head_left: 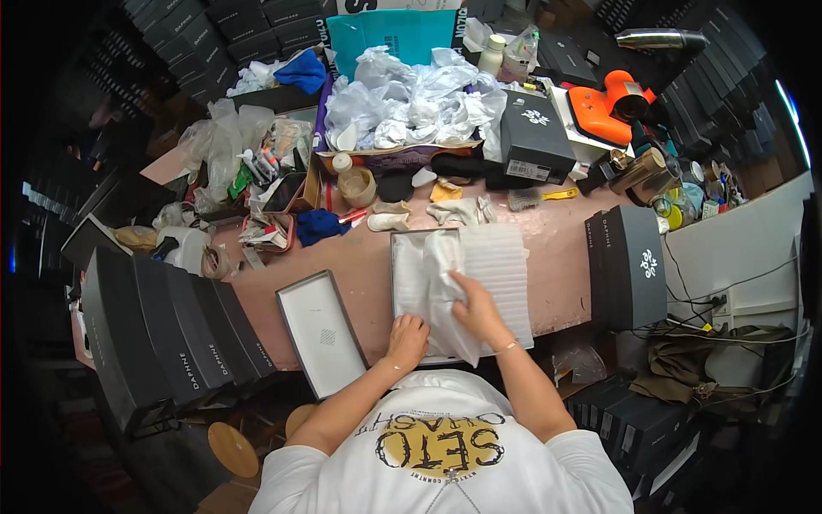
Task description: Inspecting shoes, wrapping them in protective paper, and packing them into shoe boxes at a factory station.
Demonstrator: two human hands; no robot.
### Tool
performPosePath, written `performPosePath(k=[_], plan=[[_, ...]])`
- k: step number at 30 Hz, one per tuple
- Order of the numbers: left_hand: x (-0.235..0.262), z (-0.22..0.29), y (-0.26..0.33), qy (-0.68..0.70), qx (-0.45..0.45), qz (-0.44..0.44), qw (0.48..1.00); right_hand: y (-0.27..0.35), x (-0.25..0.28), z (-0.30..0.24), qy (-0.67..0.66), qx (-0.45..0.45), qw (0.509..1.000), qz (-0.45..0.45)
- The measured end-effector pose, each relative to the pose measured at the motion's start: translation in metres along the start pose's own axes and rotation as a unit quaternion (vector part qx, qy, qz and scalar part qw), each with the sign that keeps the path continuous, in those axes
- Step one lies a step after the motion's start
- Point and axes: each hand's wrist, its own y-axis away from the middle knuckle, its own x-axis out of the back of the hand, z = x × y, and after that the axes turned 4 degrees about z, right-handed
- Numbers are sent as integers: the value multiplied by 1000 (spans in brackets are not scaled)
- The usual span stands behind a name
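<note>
In front of me lies an open shoe box (393, 272) with a dark rim. White tissue paper (435, 291) sits in it and hangs over its near side; anything underneath is hidden. My right hand (477, 310) pinches the tissue paper near its right side. Curled fingers of my left hand (408, 340) rest at the box's near left part; what they hold, if anything, is hidden. A ribbed white foam sheet (501, 278) spreads out to the right of the tissue. Left of the box, the separate lid (318, 330) lies with its pale inside up.
Dark shoe boxes stand in a row at left (184, 343) and at right (629, 265). Across the back are a carton of crumpled paper (411, 98), a closed dark box (535, 137), a jar (355, 184), a yellow-handled brush (544, 197), cloths and an orange device (604, 111).
</note>
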Motion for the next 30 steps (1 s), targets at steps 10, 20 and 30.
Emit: performPosePath(k=[10, 20, 30], plan=[[39, -17, 20, 454, 305, 265, 794, 15, 66, 134, 325, -82, 932, 139], [31, -59, 129, 708, 445, 9, 549, -28, -68, -81, -81, 134, 971, -179], [80, -67, 53, 632, 492, 265, 537, -37, -115, -113, -263, 33, 959, -104]])
